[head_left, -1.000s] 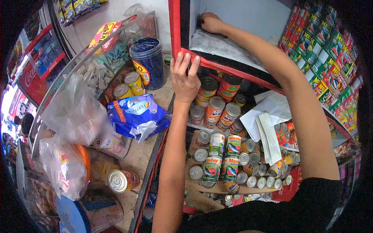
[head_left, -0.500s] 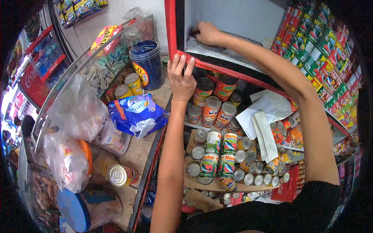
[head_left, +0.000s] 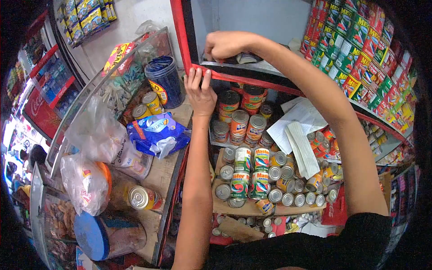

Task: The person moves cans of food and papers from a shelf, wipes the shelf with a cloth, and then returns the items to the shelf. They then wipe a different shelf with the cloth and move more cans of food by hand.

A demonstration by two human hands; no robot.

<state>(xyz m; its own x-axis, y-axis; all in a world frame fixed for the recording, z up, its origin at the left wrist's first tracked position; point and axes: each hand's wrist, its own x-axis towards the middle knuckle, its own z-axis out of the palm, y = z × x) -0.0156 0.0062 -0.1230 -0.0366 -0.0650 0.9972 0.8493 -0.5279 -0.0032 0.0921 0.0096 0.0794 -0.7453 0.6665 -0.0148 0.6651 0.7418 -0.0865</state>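
Observation:
My right hand [head_left: 227, 44] is a closed fist at the front left corner of the white upper shelf [head_left: 270, 67], with a dark and pale cloth [head_left: 245, 57] bunched under it. My left hand [head_left: 199, 92] reaches up from below, its fingers laid over the red shelf edge [head_left: 252, 81] just under the right hand. Below both hands stand orange-labelled cans [head_left: 238, 121] and green and red sardine cans [head_left: 249, 173] on the lower shelves.
Folded papers [head_left: 299, 135] lie on cans at the right. Stacked boxed goods [head_left: 364, 54] fill the right wall. On the wooden counter at the left are a blue packet [head_left: 155, 132], a dark blue tub [head_left: 164, 78], plastic bags [head_left: 90, 135] and a lying can [head_left: 141, 198].
My right hand has drawn back from the rear of the upper shelf to its front left corner with the cloth. The left hand stays on the red edge. The view has shifted down slightly.

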